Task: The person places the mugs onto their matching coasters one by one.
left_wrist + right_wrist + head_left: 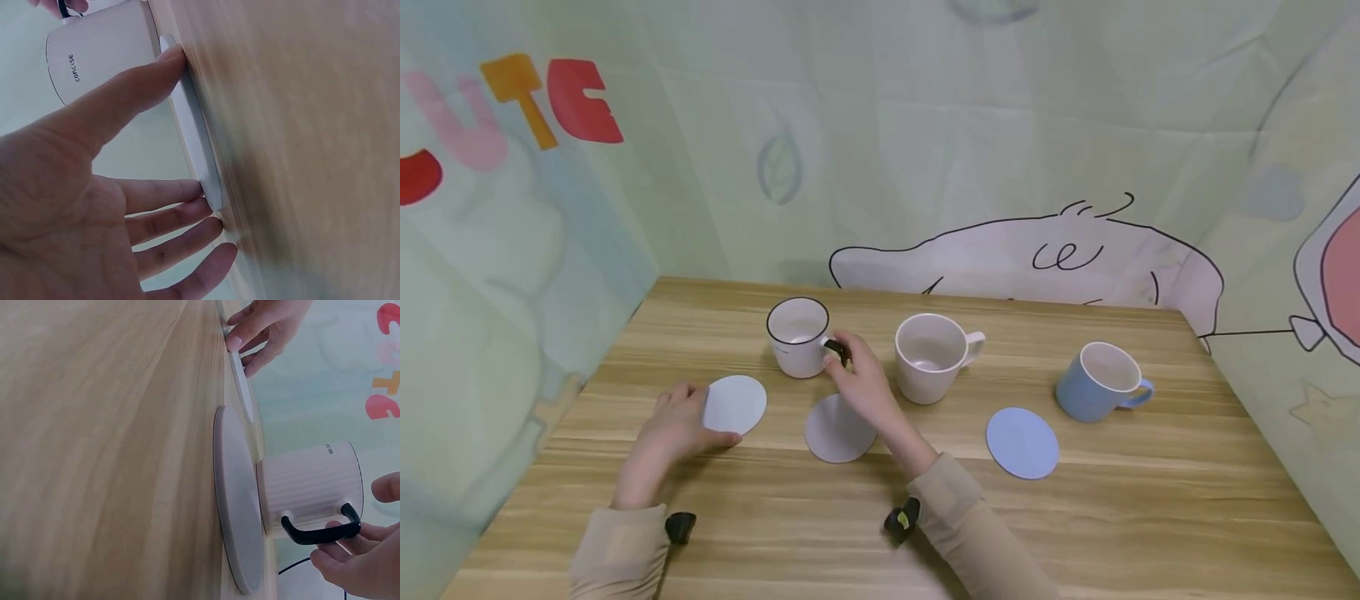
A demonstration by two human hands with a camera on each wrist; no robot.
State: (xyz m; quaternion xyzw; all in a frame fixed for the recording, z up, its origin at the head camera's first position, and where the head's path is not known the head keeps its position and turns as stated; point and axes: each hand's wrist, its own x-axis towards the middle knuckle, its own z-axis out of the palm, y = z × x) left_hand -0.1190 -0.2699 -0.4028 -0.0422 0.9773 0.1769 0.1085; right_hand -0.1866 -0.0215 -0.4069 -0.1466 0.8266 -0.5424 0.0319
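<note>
white mug (796, 346): beyond and right of the pale coaster (737, 403), black handle (837, 348) facing right
right hand (863, 382): nearer the mug, fingers holding its handle
left hand (677, 423): fingers wide, touching the coaster's edge

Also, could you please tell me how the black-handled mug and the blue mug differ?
The black-handled mug is whitish outside with a dark rim line; the blue mug is blue outside, its handle also blue. The right hand has its fingers on the black-handled mug's handle, while no hand touches the blue mug. Both stand upright on the table, with pale insides and handles toward the person's right.
</note>
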